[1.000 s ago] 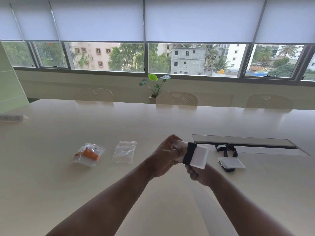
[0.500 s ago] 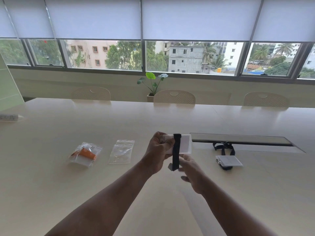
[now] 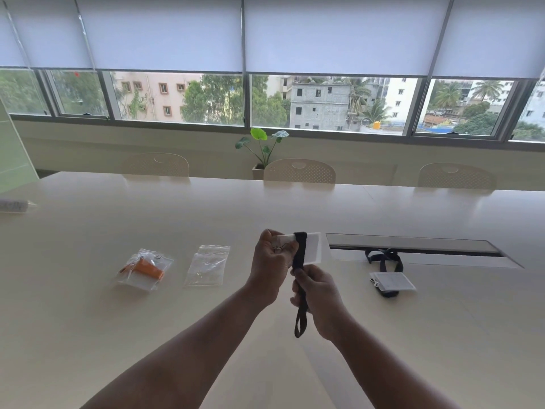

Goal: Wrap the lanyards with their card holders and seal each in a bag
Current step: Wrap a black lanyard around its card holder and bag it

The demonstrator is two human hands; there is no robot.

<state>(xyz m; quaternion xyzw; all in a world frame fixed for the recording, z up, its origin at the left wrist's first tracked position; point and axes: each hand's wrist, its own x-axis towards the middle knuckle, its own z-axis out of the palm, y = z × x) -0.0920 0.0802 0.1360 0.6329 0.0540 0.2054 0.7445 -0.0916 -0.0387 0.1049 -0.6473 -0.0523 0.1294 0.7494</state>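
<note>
My left hand [image 3: 272, 268] grips the clip end of a white card holder [image 3: 313, 248] held above the table. A black lanyard [image 3: 300, 261] crosses the holder and runs down into my right hand [image 3: 320, 296], which pinches the strap; its loop end hangs loose below. An empty clear zip bag [image 3: 208, 265] lies left of my hands. Further left lies a sealed bag with an orange lanyard [image 3: 144, 270]. To the right, a second card holder [image 3: 393, 281] rests on its black lanyard [image 3: 383, 256].
The long pale table [image 3: 88, 320] has a recessed cable slot [image 3: 413, 246] at the right. Three perforated chairs [image 3: 299, 171] line the far side, with a potted plant [image 3: 262, 149] behind. A small white object [image 3: 13, 205] lies at the far left edge.
The card holder has turned to face up, and my right hand has drawn the black strap downward so its loop end now hangs below the hands.
</note>
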